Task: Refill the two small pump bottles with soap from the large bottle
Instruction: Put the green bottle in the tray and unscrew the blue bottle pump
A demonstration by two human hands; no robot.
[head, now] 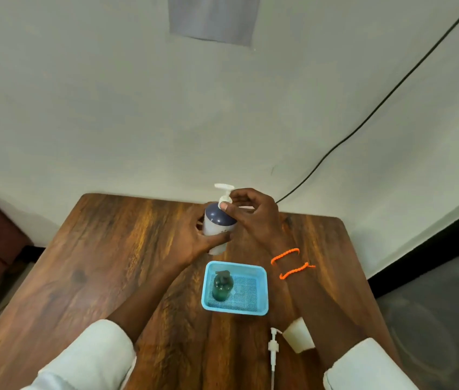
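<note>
Nearest, one loose pump (273, 351) lies at 6 o'clock; one blue tray (262, 288) beyond. Left hand (194, 240) grips one bottle (218, 223) at 12 o'clock; right hand (253, 215) pinches its pump collar.

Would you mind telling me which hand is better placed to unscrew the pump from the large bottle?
Right: the right hand already pinches the pump collar, while the left hand holds the large bottle steady.

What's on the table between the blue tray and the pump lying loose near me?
Nothing: the head view shows only bare wood between the tray and the loose pump. A white cup lies just right of the pump.
</note>
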